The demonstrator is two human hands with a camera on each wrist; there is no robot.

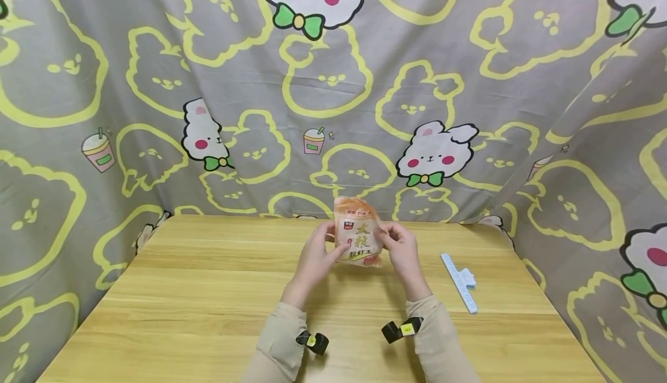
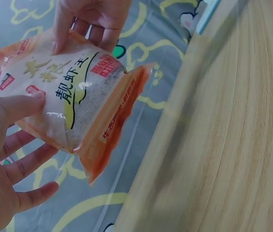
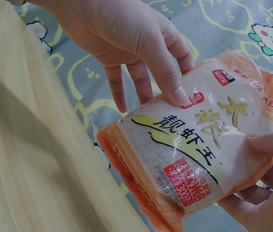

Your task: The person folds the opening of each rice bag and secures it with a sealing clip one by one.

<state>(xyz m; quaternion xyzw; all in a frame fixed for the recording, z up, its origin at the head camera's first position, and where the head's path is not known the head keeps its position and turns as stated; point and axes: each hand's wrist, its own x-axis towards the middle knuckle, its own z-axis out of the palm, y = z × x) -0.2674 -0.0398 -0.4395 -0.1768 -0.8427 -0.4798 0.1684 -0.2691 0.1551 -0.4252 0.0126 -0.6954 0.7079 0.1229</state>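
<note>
Both hands hold up a small plastic bag of rice (image 1: 359,229), white and orange with printed characters, above the far part of the table. My left hand (image 1: 319,255) pinches its left edge, thumb on the front face and fingers behind. On the opposite edge, my right hand (image 1: 400,250) grips it with the thumb in front. White grains show through a clear part of the bag (image 3: 148,147) in the right wrist view. The bag's orange bottom seam (image 2: 122,116) faces the table in the left wrist view. Fingers behind the bag are partly hidden.
A light blue bag clip (image 1: 460,283) with a long ruled bar lies on the wooden table (image 1: 208,290), to the right of my right hand. Behind the table and at its sides hangs a grey curtain (image 1: 250,81) with cartoon prints.
</note>
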